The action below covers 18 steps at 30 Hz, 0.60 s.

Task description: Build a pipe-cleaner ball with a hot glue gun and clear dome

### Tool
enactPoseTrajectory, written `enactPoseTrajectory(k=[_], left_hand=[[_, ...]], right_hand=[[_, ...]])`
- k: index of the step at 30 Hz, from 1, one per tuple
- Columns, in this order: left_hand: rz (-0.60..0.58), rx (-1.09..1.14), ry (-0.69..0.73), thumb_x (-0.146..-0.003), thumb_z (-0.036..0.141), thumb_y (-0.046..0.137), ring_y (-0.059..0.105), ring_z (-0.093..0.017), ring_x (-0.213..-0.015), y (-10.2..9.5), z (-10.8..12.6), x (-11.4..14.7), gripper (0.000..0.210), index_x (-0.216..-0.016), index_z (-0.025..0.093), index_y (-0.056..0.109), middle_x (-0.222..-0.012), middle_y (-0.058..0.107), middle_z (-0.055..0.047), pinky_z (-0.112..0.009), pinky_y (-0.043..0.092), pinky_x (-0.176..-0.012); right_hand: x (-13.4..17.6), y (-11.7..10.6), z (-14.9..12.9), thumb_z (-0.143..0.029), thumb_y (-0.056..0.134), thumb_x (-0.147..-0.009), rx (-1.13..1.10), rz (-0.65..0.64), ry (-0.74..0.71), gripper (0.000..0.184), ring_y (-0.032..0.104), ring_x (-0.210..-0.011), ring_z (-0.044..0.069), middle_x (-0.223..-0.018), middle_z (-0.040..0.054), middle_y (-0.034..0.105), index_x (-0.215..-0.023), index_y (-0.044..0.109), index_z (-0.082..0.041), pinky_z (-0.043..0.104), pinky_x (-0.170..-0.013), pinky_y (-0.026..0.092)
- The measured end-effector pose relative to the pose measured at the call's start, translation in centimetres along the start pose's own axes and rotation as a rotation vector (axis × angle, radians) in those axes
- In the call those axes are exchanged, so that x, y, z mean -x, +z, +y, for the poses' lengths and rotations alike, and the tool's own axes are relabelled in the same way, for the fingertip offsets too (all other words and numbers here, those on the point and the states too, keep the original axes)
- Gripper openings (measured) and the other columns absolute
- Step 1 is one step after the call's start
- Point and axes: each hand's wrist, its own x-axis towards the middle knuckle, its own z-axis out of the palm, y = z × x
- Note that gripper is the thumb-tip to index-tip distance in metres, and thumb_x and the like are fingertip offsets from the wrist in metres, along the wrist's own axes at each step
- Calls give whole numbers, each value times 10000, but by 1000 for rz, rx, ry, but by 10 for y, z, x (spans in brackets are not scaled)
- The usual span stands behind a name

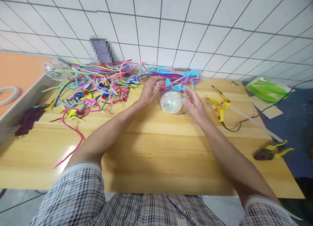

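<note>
A clear round ball (171, 102), like a small balloon or bowl with coloured specks, sits on the wooden table between my hands. Just behind it lies a fuzzy light-blue pipe-cleaner piece (176, 87) with small pink-red parts at its ends. My left hand (151, 90) is to the left of these, fingers stretched toward the pink part; whether they touch it I cannot tell. On the other side my right hand (195, 105) has its fingers apart, close to the ball's right edge and the blue piece's end. Neither hand visibly grips anything.
Tangled pipe cleaners (97, 86) spread over the back left; blue bundles (176, 72) lie along the tiled wall. To the right are a yellow glue gun (220, 108) with a cord, a yellow cutter knife (220, 93) and pliers (265, 153). Another clear ball (55, 69) rests at the far left.
</note>
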Motion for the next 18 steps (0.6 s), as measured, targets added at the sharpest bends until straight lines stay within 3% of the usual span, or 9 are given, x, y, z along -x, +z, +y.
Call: enactPoseTrajectory(k=[4, 11, 18], left_hand=[[-14, -74, 70, -1176, 519, 419, 742, -272, -1246, 15, -10, -9, 490, -1254, 162, 746, -1259, 803, -154, -420, 578, -1123], [-74, -211, 117, -1171, 535, 391, 695, -303, -1307, 34, -31, -25, 488, -1321, 218, 731, -1336, 764, -153, -476, 529, -1197], [-187, -203, 76, -1122, 480, 517, 536, -366, -1564, 58, -36, -48, 468, -1478, 223, 677, -1643, 609, -178, -552, 375, -1344]], right_hand=[[7, 18, 7, -767, 739, -893, 207, -118, -21, 905, 571, -1553, 423, -1666, 184, 610, -1607, 556, -244, 673, -1307, 437], [77, 26, 12, -427, 793, -951, 477, -47, -477, 981, 536, -1560, 410, -1655, 216, 532, -1766, 273, -264, 676, -1303, 463], [87, 24, 10, -375, 761, -966, 515, -49, -494, 993, 547, -1552, 413, -1641, 192, 530, -1781, 195, -334, 687, -1281, 489]])
